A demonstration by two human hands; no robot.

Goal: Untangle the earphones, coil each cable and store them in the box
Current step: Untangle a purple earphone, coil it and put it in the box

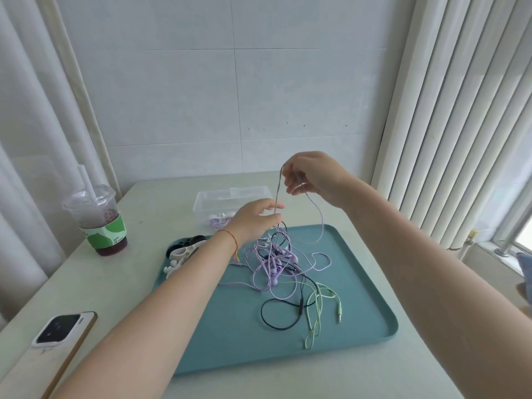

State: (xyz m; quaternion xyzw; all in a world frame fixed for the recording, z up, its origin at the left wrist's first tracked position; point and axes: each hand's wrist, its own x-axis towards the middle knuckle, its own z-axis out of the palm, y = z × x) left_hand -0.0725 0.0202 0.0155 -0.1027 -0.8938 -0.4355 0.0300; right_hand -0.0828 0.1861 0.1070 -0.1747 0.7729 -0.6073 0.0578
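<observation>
A tangle of earphones lies on the teal tray: purple cables in the middle, a black cable and a light green cable toward the front. My right hand pinches a purple cable raised above the tray. Lower down, my left hand pinches the same taut strand just above the pile. Behind the tray stands the clear plastic box, with one coiled purple earphone inside.
A lidded drink cup with a straw stands at the table's left. A phone lies near the front left edge. Black and white cable clips sit at the tray's far left corner. Blinds hang on the right.
</observation>
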